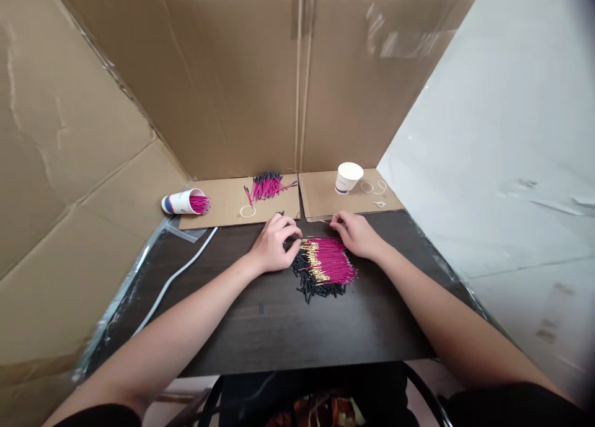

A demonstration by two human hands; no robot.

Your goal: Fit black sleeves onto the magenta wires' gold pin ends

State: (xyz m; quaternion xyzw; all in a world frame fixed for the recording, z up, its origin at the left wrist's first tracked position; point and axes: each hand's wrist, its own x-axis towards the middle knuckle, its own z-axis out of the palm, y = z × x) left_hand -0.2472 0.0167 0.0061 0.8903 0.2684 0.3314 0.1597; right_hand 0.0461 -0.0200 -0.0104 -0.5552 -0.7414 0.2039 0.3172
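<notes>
Dozens of slim magenta wires (335, 261) with gold tips are lying right of the table's (223, 334) middle, long axes running roughly parallel to its near edge, gold ends pointing toward its left edge. Black sleeves (320, 290) are lying around them. The right hand (357, 233) is pinching a thin wire; the left hand (275, 244) is curving its fingers, thumb slightly apart, their hold being too hidden to judge.

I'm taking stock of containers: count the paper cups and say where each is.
2. The upright cup stands on the right cardboard sheet; the tipped cup lies at the left sheet's left end, magenta wires poking out. No others show.
</notes>
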